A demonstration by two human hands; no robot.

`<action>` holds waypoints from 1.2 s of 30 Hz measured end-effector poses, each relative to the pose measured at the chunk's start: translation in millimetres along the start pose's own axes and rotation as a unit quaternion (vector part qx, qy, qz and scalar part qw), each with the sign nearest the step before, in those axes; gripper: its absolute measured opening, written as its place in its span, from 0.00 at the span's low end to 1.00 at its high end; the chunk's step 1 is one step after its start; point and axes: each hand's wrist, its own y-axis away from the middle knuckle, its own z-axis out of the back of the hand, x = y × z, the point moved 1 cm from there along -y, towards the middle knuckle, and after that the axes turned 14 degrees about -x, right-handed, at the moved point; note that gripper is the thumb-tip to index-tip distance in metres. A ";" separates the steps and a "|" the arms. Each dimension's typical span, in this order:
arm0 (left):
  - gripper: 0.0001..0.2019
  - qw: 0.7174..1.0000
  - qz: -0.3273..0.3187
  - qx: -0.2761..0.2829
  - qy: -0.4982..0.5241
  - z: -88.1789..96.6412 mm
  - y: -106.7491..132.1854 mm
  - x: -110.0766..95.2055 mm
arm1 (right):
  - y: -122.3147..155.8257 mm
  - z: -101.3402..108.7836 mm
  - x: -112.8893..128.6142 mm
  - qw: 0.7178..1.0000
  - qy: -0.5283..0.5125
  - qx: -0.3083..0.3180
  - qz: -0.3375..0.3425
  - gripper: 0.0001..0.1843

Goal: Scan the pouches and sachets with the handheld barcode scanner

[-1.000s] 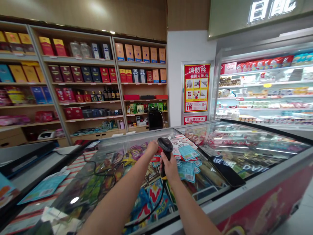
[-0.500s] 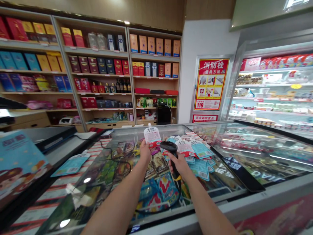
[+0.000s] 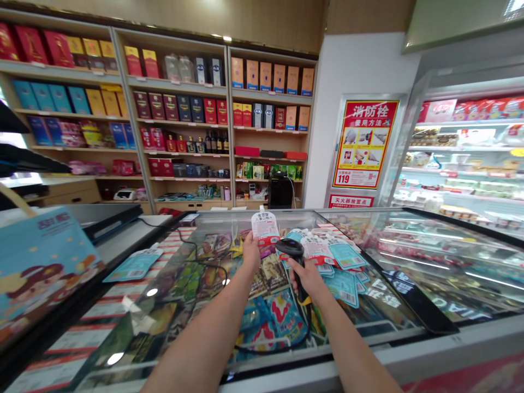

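Observation:
Upright in my left hand (image 3: 251, 250) is a white and red spouted pouch (image 3: 265, 228), gripped at its lower left edge. My right hand (image 3: 305, 277) is wrapped round the handle of a black barcode scanner (image 3: 290, 248), whose head points left toward the pouch, a little apart from it. A black cable (image 3: 308, 322) hangs from the handle and loops over the freezer's glass top (image 3: 192, 322). Just right of the scanner lies a pile of blue and red spouted pouches (image 3: 341, 256) on the glass. More blue pouches (image 3: 135, 265) lie at the left.
A blue cartoon-printed bag (image 3: 49, 256) stands at the near left. Packaged goods show beneath the freezer glass. A black strip (image 3: 421, 303) lies on the right. Behind stand shelves of boxes (image 3: 180, 109), a red fire hydrant poster (image 3: 365, 143) and a lit chiller (image 3: 462, 174).
The view has turned slightly left, so everything sits further right in the picture. Both hands keep hold of the pouch and the scanner, in nearly the same pose.

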 end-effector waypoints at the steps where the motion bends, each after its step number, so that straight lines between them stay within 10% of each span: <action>1: 0.22 1.000 0.001 0.002 -0.002 0.2 -0.3 0.4 | -0.3 0.1 -0.4 1.000 0.004 -0.003 0.002 0.19; 15: 0.21 1.000 0.004 -0.024 0.009 21.3 -6.0 -17.1 | 1.3 -10.7 -2.3 0.999 -0.015 -0.019 -0.041 0.20; 28: 0.17 0.976 -0.106 -0.159 -0.108 195.4 -34.1 -122.8 | 33.5 -148.7 9.5 0.986 -0.018 0.154 -0.065 0.19; 36: 0.17 0.868 -0.214 -0.239 -0.380 287.9 -65.2 -178.7 | 52.1 -235.2 0.3 0.968 0.004 0.247 -0.050 0.19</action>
